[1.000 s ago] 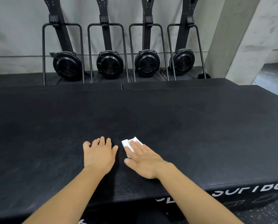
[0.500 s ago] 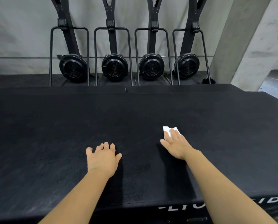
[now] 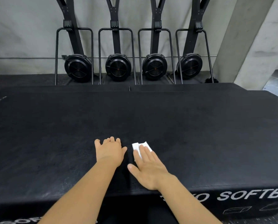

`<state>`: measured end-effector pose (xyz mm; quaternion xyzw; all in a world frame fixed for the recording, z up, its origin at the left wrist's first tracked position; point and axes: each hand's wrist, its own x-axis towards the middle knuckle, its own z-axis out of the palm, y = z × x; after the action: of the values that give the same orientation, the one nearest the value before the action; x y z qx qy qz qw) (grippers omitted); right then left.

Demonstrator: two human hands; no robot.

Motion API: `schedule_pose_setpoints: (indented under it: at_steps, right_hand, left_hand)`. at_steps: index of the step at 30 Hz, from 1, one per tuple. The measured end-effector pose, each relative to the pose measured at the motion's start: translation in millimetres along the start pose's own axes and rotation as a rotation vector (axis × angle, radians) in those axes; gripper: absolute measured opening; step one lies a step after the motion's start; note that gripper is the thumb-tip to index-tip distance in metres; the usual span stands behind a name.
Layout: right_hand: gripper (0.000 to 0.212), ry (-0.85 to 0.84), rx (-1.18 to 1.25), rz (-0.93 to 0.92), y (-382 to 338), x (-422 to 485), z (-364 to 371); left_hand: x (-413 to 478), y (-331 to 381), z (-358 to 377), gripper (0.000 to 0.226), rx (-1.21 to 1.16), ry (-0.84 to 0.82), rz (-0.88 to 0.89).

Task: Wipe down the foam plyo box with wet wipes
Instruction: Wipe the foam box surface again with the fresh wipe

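The black foam plyo box fills the lower half of the head view, with white lettering on its front face. A folded white wet wipe lies on the box top near the front middle. My right hand presses flat on the wipe with straight fingers, covering its near part. My left hand rests flat on the box top just left of the wipe, fingers straight, holding nothing.
Behind the box stand several black ski-type machines with round flywheels against a grey concrete wall. A concrete pillar rises at the right. A second dark box lies behind the first one.
My right hand slid the wipe out to the right across the box top, then back left to beside my left hand. The left hand stayed in place.
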<state>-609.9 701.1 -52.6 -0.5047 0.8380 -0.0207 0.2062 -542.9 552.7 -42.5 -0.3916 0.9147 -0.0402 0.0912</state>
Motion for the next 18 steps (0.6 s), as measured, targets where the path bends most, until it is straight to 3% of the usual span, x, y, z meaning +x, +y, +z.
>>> schedule_pose_setpoints:
  at_steps: [8, 18]
  right_hand:
    - [0.061, -0.023, 0.007, -0.120, 31.1, 8.0, -15.0]
    - [0.059, 0.103, 0.018, 0.139, 131.3, 53.2, -48.6]
  left_hand:
    - [1.1, -0.3, -1.0, 0.050, 0.008, -0.012, 0.002]
    - [7.9, -1.1, 0.7, 0.055, 0.042, -0.036, 0.002]
